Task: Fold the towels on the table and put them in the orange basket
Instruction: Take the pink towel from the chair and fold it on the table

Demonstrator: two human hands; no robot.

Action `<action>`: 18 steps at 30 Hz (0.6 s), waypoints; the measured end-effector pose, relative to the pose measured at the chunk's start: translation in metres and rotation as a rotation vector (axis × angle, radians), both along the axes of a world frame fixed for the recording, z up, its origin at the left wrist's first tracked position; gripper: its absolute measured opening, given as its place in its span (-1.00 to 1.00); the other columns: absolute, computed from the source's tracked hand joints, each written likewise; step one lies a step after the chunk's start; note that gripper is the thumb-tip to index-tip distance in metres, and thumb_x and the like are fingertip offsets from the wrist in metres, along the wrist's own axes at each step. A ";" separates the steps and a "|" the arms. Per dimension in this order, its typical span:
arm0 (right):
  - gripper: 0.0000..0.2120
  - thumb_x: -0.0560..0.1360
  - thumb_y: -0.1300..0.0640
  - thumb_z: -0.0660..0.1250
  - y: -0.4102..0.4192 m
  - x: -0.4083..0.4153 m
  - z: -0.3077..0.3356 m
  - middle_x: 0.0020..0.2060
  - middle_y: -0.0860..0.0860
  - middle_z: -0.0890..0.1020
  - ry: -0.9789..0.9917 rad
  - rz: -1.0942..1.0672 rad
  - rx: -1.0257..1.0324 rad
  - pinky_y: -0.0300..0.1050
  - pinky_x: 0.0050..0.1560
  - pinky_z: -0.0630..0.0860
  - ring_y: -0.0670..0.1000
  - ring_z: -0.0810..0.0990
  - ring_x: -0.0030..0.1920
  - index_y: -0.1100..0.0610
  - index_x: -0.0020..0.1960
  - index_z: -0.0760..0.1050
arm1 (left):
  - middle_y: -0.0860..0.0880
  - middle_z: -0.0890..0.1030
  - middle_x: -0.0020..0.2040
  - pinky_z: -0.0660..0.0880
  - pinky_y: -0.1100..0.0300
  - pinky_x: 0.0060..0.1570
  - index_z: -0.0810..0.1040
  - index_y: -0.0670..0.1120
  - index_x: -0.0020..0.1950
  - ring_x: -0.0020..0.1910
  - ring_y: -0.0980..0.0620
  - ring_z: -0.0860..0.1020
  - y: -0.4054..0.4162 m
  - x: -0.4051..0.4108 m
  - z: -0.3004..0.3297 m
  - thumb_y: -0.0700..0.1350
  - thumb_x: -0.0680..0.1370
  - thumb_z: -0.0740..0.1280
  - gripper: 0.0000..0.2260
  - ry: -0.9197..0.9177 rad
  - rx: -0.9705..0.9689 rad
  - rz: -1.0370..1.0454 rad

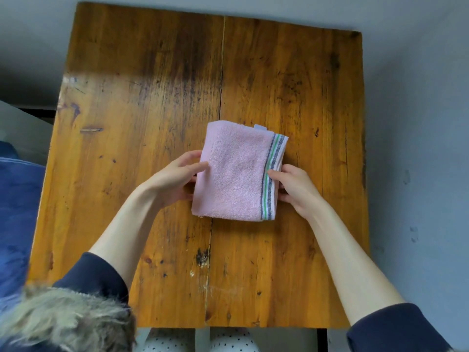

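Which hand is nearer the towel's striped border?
Right. The right hand grips the towel at its striped border; the left hand holds the opposite, plain pink edge.

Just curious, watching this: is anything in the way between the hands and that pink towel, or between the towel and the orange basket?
Nothing separates them: the left hand and right hand already grip the folded pink towel by its sides. The basket is out of view, so that path cannot be judged.

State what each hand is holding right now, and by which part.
Both hold the folded pink terry towel lying on the wooden table: the left hand grips its plain left edge, the right hand its striped right edge.
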State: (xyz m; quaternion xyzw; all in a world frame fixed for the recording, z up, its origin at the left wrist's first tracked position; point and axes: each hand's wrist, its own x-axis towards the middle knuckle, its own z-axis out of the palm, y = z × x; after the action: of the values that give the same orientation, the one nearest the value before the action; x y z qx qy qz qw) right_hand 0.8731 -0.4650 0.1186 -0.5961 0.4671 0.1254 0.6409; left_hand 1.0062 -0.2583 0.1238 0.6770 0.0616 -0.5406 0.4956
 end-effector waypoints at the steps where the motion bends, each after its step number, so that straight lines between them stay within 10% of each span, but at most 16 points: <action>1: -0.85 0.55 0.16 0.27 -0.003 -0.001 0.002 -0.02 -0.01 0.64 -0.004 0.022 0.023 -0.09 -0.07 0.55 -0.03 0.62 -0.02 0.09 0.10 0.51 | -0.02 0.62 0.08 0.57 0.08 -0.22 0.38 0.11 0.29 -0.03 0.03 0.64 -0.002 -0.005 0.000 -0.07 0.55 0.30 -0.68 -0.022 0.006 0.024; 18: -0.87 0.49 0.10 0.35 0.057 0.027 0.071 -0.05 -0.09 0.58 -0.096 0.573 -0.183 -0.20 -0.22 0.54 -0.10 0.59 -0.05 -0.03 0.02 0.49 | -0.05 0.58 0.09 0.57 0.03 -0.24 0.51 -0.04 0.20 -0.02 -0.01 0.60 0.100 -0.063 0.035 -0.19 0.50 0.37 -0.72 0.202 -0.070 0.465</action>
State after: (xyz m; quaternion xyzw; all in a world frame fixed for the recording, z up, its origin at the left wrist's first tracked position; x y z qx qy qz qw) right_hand 0.9000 -0.4082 0.1895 -0.7640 0.2585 0.2301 0.5446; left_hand 0.9432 -0.1584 0.1591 0.5698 0.2460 -0.4789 0.6209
